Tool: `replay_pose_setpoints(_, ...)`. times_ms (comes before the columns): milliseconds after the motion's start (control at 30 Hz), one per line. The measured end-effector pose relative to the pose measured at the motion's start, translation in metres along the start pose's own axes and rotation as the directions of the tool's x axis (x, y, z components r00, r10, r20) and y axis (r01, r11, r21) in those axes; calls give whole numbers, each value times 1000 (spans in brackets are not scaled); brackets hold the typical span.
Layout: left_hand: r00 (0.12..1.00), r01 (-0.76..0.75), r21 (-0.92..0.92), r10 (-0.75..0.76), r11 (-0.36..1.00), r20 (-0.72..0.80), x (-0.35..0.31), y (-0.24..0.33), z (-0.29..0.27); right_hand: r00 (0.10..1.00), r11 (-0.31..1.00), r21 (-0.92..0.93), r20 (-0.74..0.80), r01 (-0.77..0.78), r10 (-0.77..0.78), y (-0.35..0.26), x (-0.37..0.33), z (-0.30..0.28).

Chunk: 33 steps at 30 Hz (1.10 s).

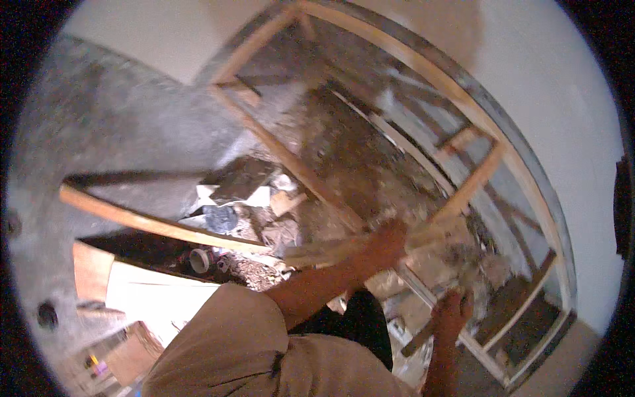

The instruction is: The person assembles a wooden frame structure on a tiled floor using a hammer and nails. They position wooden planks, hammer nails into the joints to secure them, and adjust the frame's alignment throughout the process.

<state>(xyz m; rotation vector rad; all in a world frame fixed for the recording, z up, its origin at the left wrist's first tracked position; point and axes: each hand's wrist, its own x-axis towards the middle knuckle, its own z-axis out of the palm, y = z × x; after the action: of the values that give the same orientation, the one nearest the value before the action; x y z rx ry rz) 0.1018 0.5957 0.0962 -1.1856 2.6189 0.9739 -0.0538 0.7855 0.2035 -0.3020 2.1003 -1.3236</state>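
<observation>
A long wooden frame (pixel 291 159) with crosspieces leans in front of me. My left hand (pixel 390 237) is at its near rail, where a crosspiece (pixel 473 182) meets it; blur hides the fingers. A pale strip of wood (pixel 317 253) passes beneath my left forearm. Farther right, my right hand (pixel 453 306) is closed around the same near rail. Just below it a short dark piece of wood (pixel 418 339) sticks out; whether the hand touches it, I cannot tell.
A loose curved-looking wooden batten (pixel 159 225) reaches across the left side. Near it lie rubbish, a white cup-like container (pixel 200 260) and a dark board (pixel 241 180). White panels (pixel 149 291) lie at lower left. A pale wall (pixel 542 86) rises behind the frame.
</observation>
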Motion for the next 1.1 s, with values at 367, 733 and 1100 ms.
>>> replay_pose_setpoints(367,624,358,-437,-559,825,-546,-220,-104,-296,853,899,431,439,76,-283,-188,-75,104)
replay_pose_setpoints(733,-404,515,-43,198,856,-893,-450,-302,-656,603,897,202,680,393,-417,-274,-221,328)
replay_pose_setpoints(1100,-453,673,-97,305,733,-838,-518,-367,-846,156,505,185,815,843,-559,-311,-278,484)
